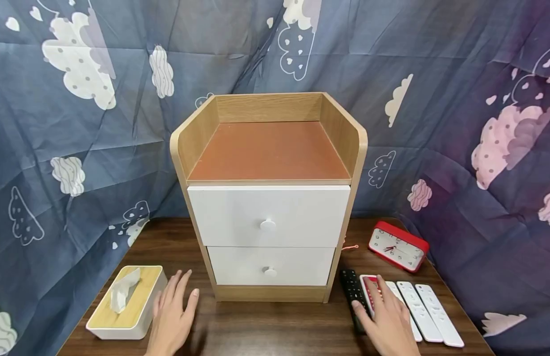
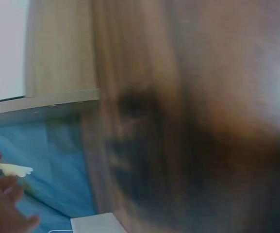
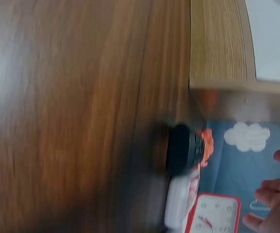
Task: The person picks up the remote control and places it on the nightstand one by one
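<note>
My left hand [image 1: 173, 312], fingers spread, is beside a white tissue box [image 1: 143, 316] with a wood-look lid and a tissue sticking out; it holds nothing. On the right, my right hand [image 1: 388, 319] hovers with extended fingers over a row of remote controls. Partly covered by its fingers is a white remote with a red face [image 1: 367, 291]. Left of that lies a black remote [image 1: 349, 287]; several white remotes [image 1: 438, 314] lie to the right. The right wrist view shows the fingers [image 3: 271, 194] raised, apart from the black remote [image 3: 181, 150].
A wooden cabinet [image 1: 254, 293] with two white drawers, both closed, stands mid-table between the hands. A red alarm clock [image 1: 399, 246] sits behind the remotes. A coral-coloured cord [image 1: 350, 246] shows beside the cabinet. Blue patterned cloth [image 1: 123, 123] hangs around the back and sides.
</note>
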The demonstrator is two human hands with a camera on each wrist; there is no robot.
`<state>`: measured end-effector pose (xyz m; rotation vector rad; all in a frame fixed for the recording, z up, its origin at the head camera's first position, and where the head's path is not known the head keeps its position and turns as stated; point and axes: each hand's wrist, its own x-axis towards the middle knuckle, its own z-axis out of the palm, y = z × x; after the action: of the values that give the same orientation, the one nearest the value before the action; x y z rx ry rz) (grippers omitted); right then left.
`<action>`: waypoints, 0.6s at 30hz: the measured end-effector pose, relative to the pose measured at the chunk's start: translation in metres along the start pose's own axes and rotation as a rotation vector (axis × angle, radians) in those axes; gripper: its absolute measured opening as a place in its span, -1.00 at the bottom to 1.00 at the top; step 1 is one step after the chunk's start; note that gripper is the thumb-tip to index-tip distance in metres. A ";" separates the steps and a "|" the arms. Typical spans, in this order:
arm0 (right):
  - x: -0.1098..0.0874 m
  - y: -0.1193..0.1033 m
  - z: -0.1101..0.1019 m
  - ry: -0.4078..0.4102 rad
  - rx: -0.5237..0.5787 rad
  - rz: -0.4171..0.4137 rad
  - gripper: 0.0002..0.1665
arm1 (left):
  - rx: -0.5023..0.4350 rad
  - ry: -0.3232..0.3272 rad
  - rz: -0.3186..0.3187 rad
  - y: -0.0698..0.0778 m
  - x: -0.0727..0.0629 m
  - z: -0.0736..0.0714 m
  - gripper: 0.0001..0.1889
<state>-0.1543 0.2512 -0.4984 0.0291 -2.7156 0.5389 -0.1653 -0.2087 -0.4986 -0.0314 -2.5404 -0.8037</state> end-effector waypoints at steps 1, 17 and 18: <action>0.000 0.004 -0.002 0.026 0.009 -0.010 -0.24 | -0.065 -0.006 0.000 0.003 0.003 -0.001 -0.51; -0.003 0.143 -0.037 0.003 -0.002 0.330 -0.31 | -0.594 -0.111 -0.085 0.057 0.061 -0.014 -0.35; -0.005 0.152 -0.037 -0.026 -0.001 0.362 -0.30 | -0.592 -0.110 -0.092 0.058 0.062 -0.012 -0.34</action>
<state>-0.1501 0.4057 -0.5242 -0.4663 -2.7583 0.6394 -0.2058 -0.1745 -0.4316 -0.1534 -2.3205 -1.6007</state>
